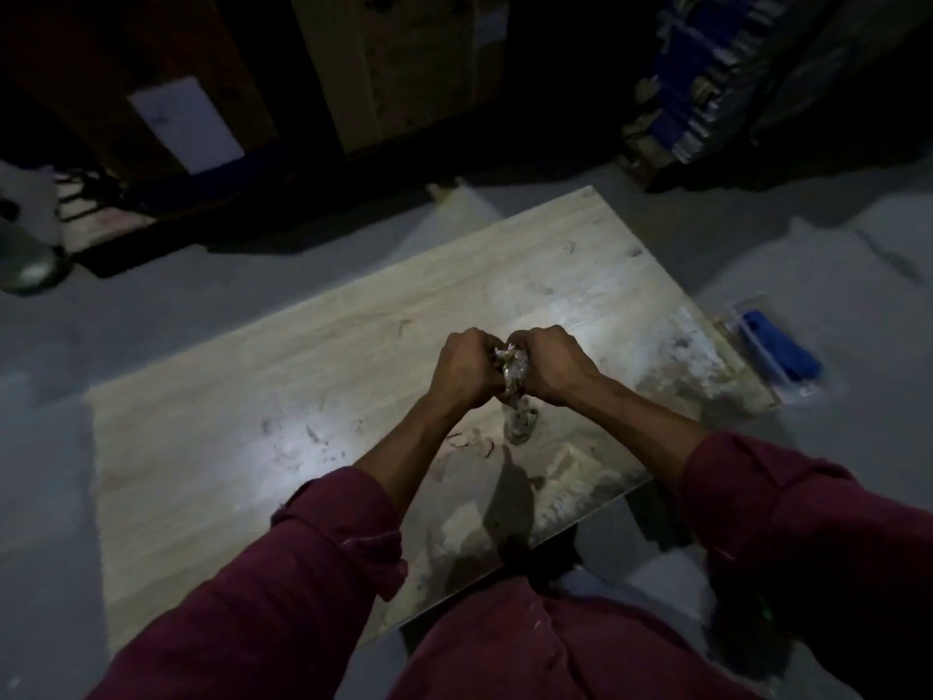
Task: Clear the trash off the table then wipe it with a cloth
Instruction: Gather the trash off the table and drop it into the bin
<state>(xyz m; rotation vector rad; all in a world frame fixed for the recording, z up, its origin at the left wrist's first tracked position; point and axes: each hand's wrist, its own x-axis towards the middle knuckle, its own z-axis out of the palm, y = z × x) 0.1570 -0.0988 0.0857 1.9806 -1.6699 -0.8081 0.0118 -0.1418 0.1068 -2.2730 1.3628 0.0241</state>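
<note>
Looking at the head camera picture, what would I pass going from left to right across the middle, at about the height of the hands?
Bare part of the wooden table → left hand → crumpled wad gripped between both hands → right hand → blue object on the floor beside the table.

hands: left point(462, 368) + right point(550, 366) grip crumpled wad point(512, 368), perhaps foil | over table point(252, 396)

Table point(212, 396) left half open
</note>
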